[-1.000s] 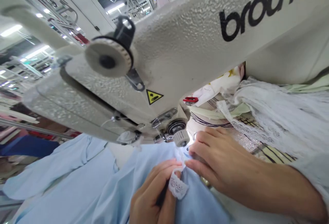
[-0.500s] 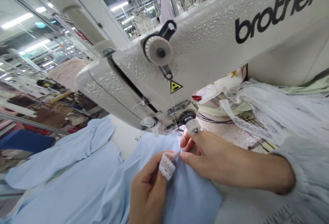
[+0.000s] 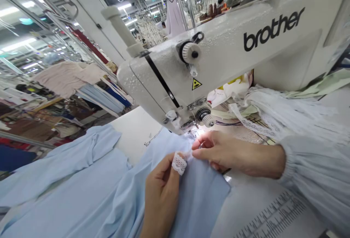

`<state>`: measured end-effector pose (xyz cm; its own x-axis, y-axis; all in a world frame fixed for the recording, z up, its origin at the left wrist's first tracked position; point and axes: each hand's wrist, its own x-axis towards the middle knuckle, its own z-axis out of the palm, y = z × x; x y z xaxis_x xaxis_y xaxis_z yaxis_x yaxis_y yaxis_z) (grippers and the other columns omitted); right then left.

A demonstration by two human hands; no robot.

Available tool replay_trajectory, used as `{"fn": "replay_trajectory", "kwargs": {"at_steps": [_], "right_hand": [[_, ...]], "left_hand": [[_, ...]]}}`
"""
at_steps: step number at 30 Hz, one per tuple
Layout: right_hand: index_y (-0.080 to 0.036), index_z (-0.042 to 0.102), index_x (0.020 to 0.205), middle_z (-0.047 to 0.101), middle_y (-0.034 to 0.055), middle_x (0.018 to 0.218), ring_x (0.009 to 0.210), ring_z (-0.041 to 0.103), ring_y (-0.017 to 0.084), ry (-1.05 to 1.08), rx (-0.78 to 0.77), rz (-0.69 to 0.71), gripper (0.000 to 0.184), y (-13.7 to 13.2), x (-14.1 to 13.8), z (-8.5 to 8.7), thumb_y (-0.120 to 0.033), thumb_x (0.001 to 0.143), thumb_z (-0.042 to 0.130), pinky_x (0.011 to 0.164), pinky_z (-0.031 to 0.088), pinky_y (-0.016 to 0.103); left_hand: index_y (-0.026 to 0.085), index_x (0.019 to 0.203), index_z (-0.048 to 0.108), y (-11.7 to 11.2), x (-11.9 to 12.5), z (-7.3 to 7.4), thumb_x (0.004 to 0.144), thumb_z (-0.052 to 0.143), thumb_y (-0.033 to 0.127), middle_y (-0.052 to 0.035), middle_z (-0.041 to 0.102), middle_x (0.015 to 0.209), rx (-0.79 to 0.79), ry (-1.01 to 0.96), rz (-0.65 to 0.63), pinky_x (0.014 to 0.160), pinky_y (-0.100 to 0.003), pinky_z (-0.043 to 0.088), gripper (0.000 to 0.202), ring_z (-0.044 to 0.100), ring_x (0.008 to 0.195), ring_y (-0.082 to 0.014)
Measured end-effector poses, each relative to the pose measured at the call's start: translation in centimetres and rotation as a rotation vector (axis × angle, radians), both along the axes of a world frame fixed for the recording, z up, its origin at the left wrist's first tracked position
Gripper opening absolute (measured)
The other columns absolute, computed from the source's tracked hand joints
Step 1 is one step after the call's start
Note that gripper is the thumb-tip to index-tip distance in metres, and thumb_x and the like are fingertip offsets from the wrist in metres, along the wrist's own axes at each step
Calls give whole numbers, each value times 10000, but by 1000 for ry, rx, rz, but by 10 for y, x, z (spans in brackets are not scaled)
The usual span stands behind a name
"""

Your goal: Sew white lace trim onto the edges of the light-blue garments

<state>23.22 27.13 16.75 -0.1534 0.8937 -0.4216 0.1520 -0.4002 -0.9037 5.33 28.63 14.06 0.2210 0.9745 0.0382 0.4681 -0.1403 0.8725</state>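
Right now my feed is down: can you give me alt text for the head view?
Two bare hands work a small strip of white lace trim onto light blue fabric just before the needle of a white Brother sewing machine. The left hand pinches the lace; the right hand presses the fabric edge beside it. More white lace is heaped at right.

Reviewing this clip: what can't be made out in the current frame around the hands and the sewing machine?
Head view only:
- Needle: hidden behind the right hand and glare under the sewing machine.
- Left hand: wrist cut off by the bottom edge.
- Lace strip: its far end is lost between the fingertips.
- Blue fabric: runs off the left edge.
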Motion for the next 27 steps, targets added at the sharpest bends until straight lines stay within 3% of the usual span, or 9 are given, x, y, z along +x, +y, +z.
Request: {"fn": "replay_trajectory", "kwargs": {"at_steps": [7,11,13,17,22,25,27], "right_hand": [[-178,582,987,487,-39,665,554,412,80,-75,-22,-53,332,-8,16,6,-349,711,652,469,270,210],[-166,549,738,370,-65,520,473,318,72,-120,-55,-28,212,-7,14,15,-375,748,587,445,235,225],[-177,530,679,399,-57,507,464,339,76,-181,-28,-15,231,-5,14,16,-386,722,620,450,252,233],[-190,572,690,558,-12,577,525,475,111,-326,99,-7,228,-5,19,9,-400,686,660,483,302,246],[-199,612,821,614,-30,642,582,521,113,-445,267,30,123,-21,16,-5,-242,706,614,536,337,251],[-203,584,783,593,-34,640,572,495,119,-673,475,110,41,-34,12,-17,-242,775,573,539,313,274],[-205,561,765,588,-23,679,582,496,132,-845,641,156,82,-43,12,-25,-214,834,519,533,304,289]], "left_hand": [[183,907,714,2,2,4,826,589,372,13,717,809,42,23,-76,658,-195,471,241,619,729,-146],[182,915,711,2,2,4,831,580,378,11,721,812,47,58,-82,662,-211,476,251,625,732,-156],[183,908,713,3,1,4,830,580,377,12,724,813,65,64,-85,658,-212,477,248,630,725,-157],[196,912,717,6,-3,5,830,582,376,16,729,830,83,86,-100,666,-210,483,239,639,740,-158],[207,967,706,9,-8,3,847,567,396,12,726,896,53,125,-121,700,-215,477,264,637,808,-166],[206,976,701,10,-11,1,848,573,386,7,724,916,63,145,-146,716,-213,479,255,637,825,-163],[206,956,704,10,-11,1,843,581,382,3,725,909,89,159,-155,708,-206,492,243,641,804,-156]]}}
